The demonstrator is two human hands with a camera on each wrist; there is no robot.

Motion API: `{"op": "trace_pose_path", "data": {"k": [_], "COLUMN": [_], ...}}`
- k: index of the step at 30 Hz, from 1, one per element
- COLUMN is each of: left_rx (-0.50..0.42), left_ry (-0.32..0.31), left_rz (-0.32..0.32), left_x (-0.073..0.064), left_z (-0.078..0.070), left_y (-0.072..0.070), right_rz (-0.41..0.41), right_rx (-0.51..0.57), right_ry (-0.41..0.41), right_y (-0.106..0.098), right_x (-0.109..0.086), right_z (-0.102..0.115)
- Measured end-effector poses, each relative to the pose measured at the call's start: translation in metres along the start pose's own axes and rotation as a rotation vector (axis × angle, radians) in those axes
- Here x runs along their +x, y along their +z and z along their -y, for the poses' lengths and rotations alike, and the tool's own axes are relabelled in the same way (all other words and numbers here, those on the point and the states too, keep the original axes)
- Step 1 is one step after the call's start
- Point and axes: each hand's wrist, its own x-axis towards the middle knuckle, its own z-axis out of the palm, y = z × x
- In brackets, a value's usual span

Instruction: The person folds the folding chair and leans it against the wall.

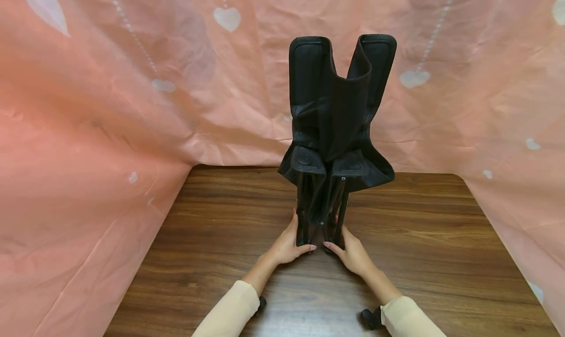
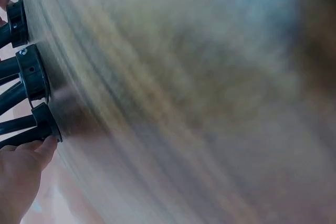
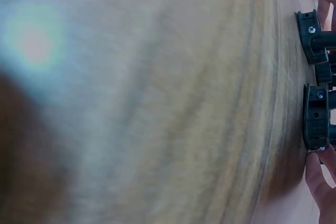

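Observation:
A black folding camp chair [image 1: 342,116] stands upright on the table, partly folded, its fabric back rising in two peaks and its seat sagging between dark tube legs. My left hand [image 1: 284,244] grips the bottom of the left legs, thumb in front and fingers behind. On the other side my right hand [image 1: 353,253] holds the right legs low down in the same way. Black plastic feet [image 2: 34,72] with screws show in the left wrist view, right at the tabletop. A similar foot [image 3: 316,116] appears in the right wrist view, fingertips against its lower end.
The brown wood-grain table [image 1: 220,219] extends around the chair on both sides. A pink curtain [image 1: 247,82] with white hearts hangs close behind the table and along its left and right edges. Dark wrist straps show at both cream sleeves [image 1: 234,307].

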Motion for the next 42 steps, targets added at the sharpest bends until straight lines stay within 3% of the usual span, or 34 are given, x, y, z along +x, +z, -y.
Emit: {"op": "trace_pose_path", "data": {"k": [17, 31, 38, 42], "left_rx": [0.011, 0.001, 0.026, 0.045], "left_ry": [0.026, -0.09, -0.106, -0.119], "left_rz": [0.002, 0.035, 0.023, 0.022], "left_x": [0.023, 0.034, 0.037, 0.038], "left_z": [0.006, 0.008, 0.012, 0.015], "left_y": [-0.014, -0.018, -0.022, -0.022], "right_rz": [0.02, 0.04, 0.079, 0.125], "right_rx": [0.014, 0.065, 0.063, 0.009], "right_ry": [0.073, 0.112, 0.139, 0.16], "right_y": [0.001, -0.001, 0.001, 0.004], "right_x": [0.028, 0.04, 0.047, 0.048], "right_z": [-0.008, -0.01, -0.012, -0.013]}}
